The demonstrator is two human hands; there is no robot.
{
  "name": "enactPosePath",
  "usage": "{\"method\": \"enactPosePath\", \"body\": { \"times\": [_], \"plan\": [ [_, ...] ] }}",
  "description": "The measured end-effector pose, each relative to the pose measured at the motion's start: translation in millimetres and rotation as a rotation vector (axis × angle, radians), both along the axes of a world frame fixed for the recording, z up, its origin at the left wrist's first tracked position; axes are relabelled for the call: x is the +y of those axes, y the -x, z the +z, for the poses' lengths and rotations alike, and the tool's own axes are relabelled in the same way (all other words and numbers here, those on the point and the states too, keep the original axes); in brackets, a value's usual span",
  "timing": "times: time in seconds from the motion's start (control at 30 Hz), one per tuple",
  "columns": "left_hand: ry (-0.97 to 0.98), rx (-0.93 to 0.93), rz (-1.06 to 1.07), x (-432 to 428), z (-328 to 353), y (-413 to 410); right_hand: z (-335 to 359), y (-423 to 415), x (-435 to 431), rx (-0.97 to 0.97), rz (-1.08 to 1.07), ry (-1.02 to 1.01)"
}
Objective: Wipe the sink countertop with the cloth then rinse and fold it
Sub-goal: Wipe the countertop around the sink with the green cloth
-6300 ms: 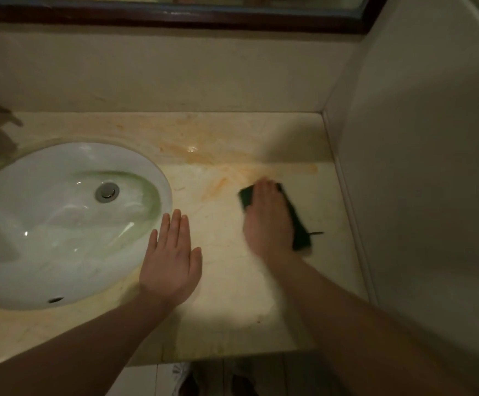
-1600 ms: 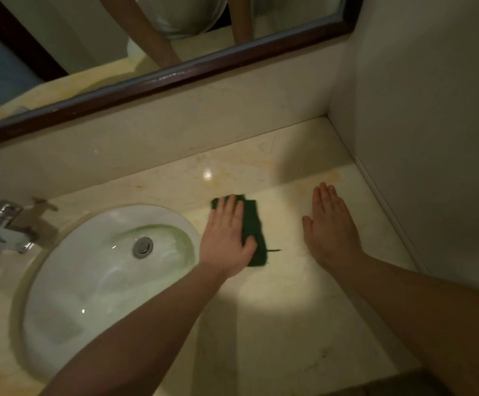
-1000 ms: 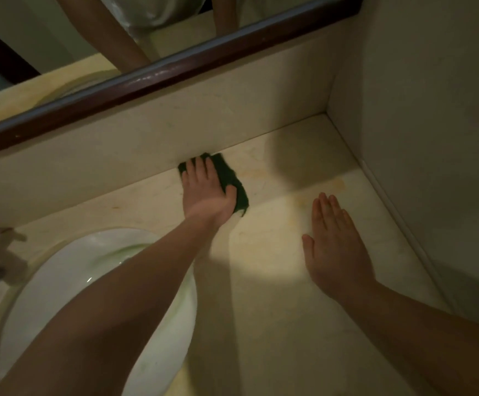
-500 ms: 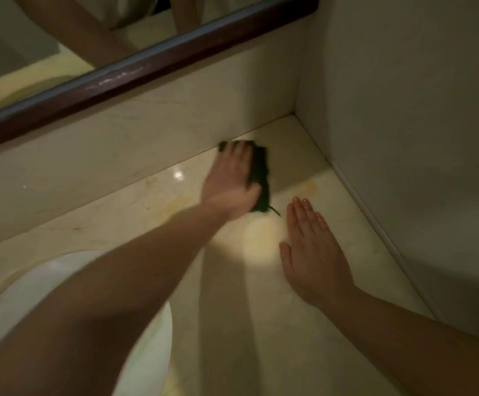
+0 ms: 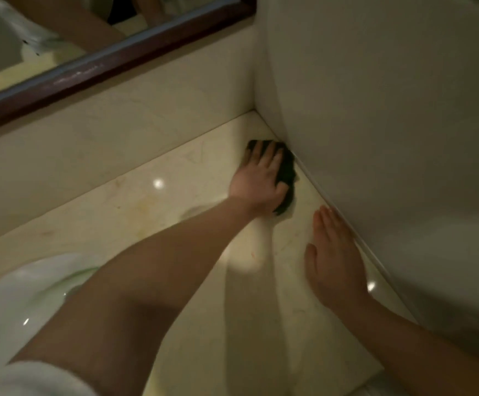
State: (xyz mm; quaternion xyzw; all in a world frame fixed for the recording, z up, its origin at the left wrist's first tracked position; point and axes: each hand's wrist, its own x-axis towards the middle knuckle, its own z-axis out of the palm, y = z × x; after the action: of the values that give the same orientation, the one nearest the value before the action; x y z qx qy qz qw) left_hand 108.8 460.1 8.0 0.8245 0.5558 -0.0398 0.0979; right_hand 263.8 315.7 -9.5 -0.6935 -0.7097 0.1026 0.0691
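Left hand [image 5: 257,178] has moved the cloth [image 5: 286,170] into the wall corner, palm flat on it; right hand [image 5: 332,261] rests open. Wiping continues; rinsing and folding remain.

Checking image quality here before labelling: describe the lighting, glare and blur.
Head view: dim and warm; glare spots on the countertop; left hand and cloth slightly motion-blurred; the left arm casts a shadow; straight edges bow from the wide lens.

Both forearms are seen bare to the hands [image 5: 258,181]. A white sleeve [image 5: 32,378] is worn on the left upper arm.
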Motion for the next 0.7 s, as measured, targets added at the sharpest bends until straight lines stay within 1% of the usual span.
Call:
{"method": "enactPosePath", "body": {
  "times": [0.1,0.17,0.2,0.23,0.3,0.37,0.4,0.47,0.5,0.57,0.6,0.67,0.7],
  "plan": [
    [-0.004,0.012,-0.141,-28.7,-1.6,-14.2,-3.9,3.0,2.8,-0.070,0.014,-0.010],
    [0.018,0.026,-0.279,-51.6,0.6,-2.0,-3.3,5.1,4.1,-0.103,0.037,0.009],
    [0.016,0.013,-0.305,-59.1,3.1,9.4,-2.3,3.3,4.3,-0.110,0.043,0.011],
    [-0.002,-0.029,-0.270,-61.3,6.0,24.8,-1.2,1.6,3.9,-0.109,0.040,0.010],
    [-0.064,-0.094,-0.022,-54.5,4.6,72.1,0.9,2.1,3.8,-0.089,0.035,0.010],
    [-0.088,0.008,0.282,-46.7,-3.8,136.4,1.7,4.6,4.4,-0.067,0.029,0.011],
    [-0.089,0.076,0.388,-45.6,-6.8,164.9,0.5,4.7,4.5,-0.068,0.030,0.010],
    [-0.088,0.126,0.534,-47.4,-11.8,194.6,-0.4,3.9,3.0,-0.091,0.033,0.015],
    [-0.094,0.126,0.583,-49.0,-11.2,191.2,0.2,4.0,2.8,-0.098,0.033,0.016],
    [-0.105,0.097,0.631,-54.5,-8.1,159.2,-0.3,7.0,3.8,-0.092,0.048,0.016],
    [-0.105,0.049,0.610,-59.6,-4.6,136.0,-0.9,8.7,4.3,-0.084,0.052,0.020],
    [-0.096,-0.040,0.470,-75.5,0.9,85.7,-1.8,8.8,5.1,-0.093,0.055,0.019],
    [-0.084,-0.054,0.389,-85.6,1.9,61.3,-1.9,8.1,4.0,-0.105,0.058,0.018]
  ]
}}
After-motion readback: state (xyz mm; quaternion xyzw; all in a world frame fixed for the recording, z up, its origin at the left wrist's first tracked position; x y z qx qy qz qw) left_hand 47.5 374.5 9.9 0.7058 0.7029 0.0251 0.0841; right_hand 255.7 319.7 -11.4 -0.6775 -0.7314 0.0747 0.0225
